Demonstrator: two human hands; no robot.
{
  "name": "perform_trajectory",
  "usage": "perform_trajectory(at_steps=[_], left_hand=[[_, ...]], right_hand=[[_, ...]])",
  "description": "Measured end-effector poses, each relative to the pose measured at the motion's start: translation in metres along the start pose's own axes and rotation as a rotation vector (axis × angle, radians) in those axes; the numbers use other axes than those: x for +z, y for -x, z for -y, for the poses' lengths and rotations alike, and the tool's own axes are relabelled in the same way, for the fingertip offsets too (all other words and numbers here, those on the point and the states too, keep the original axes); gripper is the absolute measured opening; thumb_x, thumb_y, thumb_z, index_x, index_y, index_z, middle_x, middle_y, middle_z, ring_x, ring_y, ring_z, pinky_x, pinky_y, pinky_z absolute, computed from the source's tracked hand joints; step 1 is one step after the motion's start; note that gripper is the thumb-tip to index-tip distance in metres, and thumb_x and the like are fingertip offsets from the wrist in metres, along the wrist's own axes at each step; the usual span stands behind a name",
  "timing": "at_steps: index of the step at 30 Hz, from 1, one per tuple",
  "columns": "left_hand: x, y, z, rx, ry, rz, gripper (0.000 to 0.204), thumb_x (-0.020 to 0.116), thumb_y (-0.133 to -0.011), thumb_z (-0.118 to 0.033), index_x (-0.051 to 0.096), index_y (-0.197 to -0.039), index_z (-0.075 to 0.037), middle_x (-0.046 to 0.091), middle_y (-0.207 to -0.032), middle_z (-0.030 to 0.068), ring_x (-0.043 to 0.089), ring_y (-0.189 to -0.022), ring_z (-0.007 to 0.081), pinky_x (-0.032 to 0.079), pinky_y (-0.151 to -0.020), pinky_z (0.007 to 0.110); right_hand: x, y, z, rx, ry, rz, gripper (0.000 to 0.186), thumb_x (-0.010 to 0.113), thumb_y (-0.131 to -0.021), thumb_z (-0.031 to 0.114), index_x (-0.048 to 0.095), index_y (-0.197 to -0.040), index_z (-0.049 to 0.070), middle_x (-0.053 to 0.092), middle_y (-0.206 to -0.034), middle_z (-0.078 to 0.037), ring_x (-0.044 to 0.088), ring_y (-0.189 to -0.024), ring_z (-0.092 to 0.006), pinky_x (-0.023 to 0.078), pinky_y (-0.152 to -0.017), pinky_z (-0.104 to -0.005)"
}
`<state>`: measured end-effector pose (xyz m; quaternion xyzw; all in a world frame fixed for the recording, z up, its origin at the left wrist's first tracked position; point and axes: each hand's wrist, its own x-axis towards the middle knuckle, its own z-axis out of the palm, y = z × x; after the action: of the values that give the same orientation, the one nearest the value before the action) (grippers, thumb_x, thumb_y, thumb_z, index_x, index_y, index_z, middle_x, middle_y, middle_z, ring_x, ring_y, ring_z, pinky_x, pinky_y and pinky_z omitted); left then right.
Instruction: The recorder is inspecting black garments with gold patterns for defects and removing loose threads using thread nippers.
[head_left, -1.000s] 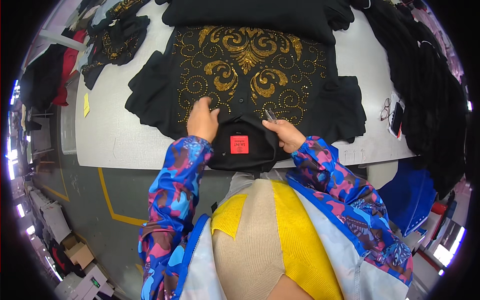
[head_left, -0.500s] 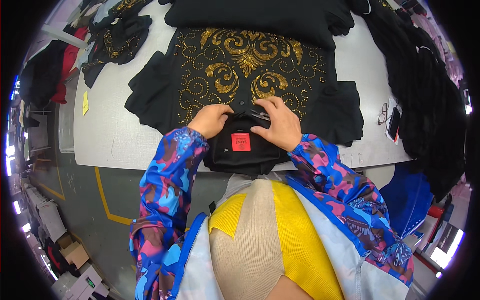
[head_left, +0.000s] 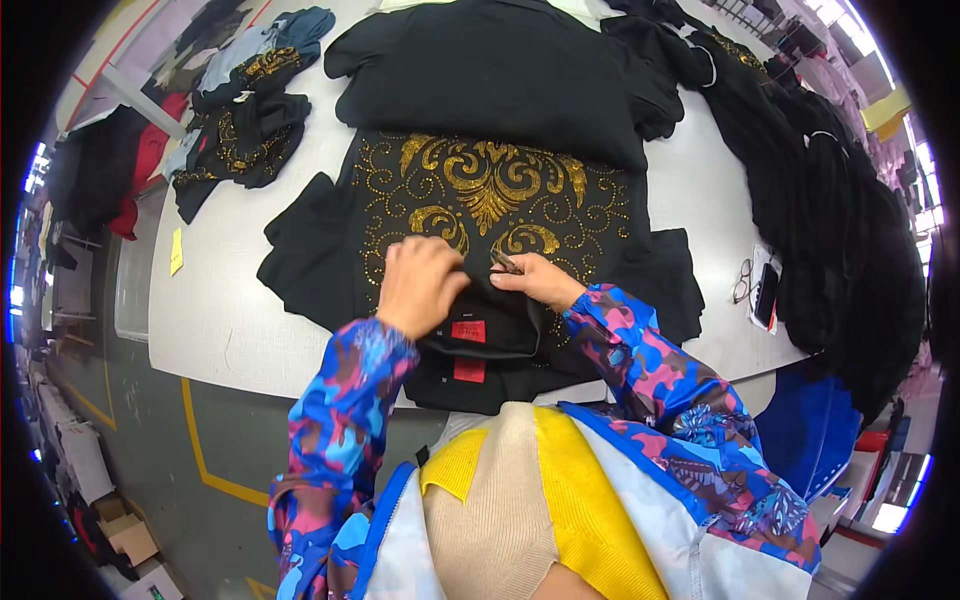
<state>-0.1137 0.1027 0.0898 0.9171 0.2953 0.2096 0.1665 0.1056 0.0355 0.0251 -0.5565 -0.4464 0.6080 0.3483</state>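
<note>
A big white table (head_left: 215, 300) is in front of the person. Along its right side is a long heap of black clothes (head_left: 850, 250). Some of the heap hangs down past the edge. At the far end of the table, a plain black cloth (head_left: 490, 75) lies over the top part of a black shirt (head_left: 495, 215). The shirt lies flat in the middle of the table, with shiny gold swirls on it, and its neck is close to the person. On the far left is a smaller black top (head_left: 245, 145) with gold dots, all crumpled up.

The left hand (head_left: 422, 285) is over the shirt, just left of the neck. Its fingers are bent and close together, but I cannot tell if they pinch the cloth. The right hand (head_left: 540, 280) is on the other side of the neck. Its thumb and fingers are clamped on a small clipper (head_left: 506, 262).

A dark phone (head_left: 767, 295) lies by the heap on the right, with glasses (head_left: 743, 282) just beside it. A yellow note (head_left: 177, 252) is near the left edge. Two red tags (head_left: 468, 330) show below the hands, one nearer the person.
</note>
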Motion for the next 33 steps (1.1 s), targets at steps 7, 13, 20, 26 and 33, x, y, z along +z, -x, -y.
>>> perform_trajectory(at_steps=[7,13,20,26,33], left_hand=[[-0.001,0.03,-0.012,0.114,-0.292,0.259,0.013,0.066,-0.074,-0.014,0.065,-0.086,-0.012,0.062,-0.086,0.0004,0.057,-0.087,0.0186,0.03,-0.102,0.055],[-0.002,0.026,-0.018,0.101,-0.33,0.15,0.012,0.06,-0.074,-0.005,0.064,-0.083,-0.012,0.056,-0.08,-0.0003,0.055,-0.082,0.0177,0.031,-0.102,0.055],[-0.004,0.029,-0.025,0.099,-0.281,0.107,0.014,0.06,-0.072,-0.005,0.063,-0.083,-0.013,0.055,-0.078,-0.0002,0.055,-0.084,0.0184,0.03,-0.103,0.056],[-0.013,0.039,-0.031,0.088,-0.264,0.292,0.018,0.063,-0.068,-0.002,0.065,-0.081,-0.014,0.056,-0.076,0.0006,0.055,-0.087,0.02,0.026,-0.106,0.059],[0.008,0.069,-0.04,0.008,-0.223,0.315,0.016,0.062,-0.072,-0.006,0.068,-0.083,-0.015,0.06,-0.077,0.0039,0.056,-0.086,0.0233,0.029,-0.103,0.058]], right_hand=[[-0.047,-0.051,-0.002,0.252,-0.353,0.023,0.013,0.071,-0.084,0.022,0.064,-0.086,0.011,0.064,-0.075,0.004,0.056,-0.058,-0.0047,0.04,-0.05,-0.0214],[-0.055,-0.058,0.007,0.242,-0.576,0.078,0.015,0.068,-0.084,0.016,0.066,-0.095,0.005,0.069,-0.087,-0.001,0.066,-0.073,-0.0095,0.051,-0.063,-0.0206],[-0.035,-0.04,0.02,0.302,-0.663,0.019,0.02,0.067,-0.084,0.014,0.066,-0.099,0.001,0.068,-0.094,-0.005,0.066,-0.087,-0.0151,0.051,-0.08,-0.0282],[-0.033,-0.032,0.034,-0.291,0.481,-0.351,0.03,0.065,-0.083,0.027,0.065,-0.095,-0.001,0.069,-0.087,-0.014,0.067,-0.083,-0.0277,0.05,-0.072,-0.0372],[0.005,-0.005,0.036,-0.4,0.723,-0.389,0.021,0.065,-0.082,0.021,0.065,-0.096,0.005,0.065,-0.077,-0.014,0.064,-0.069,-0.0291,0.049,-0.062,-0.0355]])
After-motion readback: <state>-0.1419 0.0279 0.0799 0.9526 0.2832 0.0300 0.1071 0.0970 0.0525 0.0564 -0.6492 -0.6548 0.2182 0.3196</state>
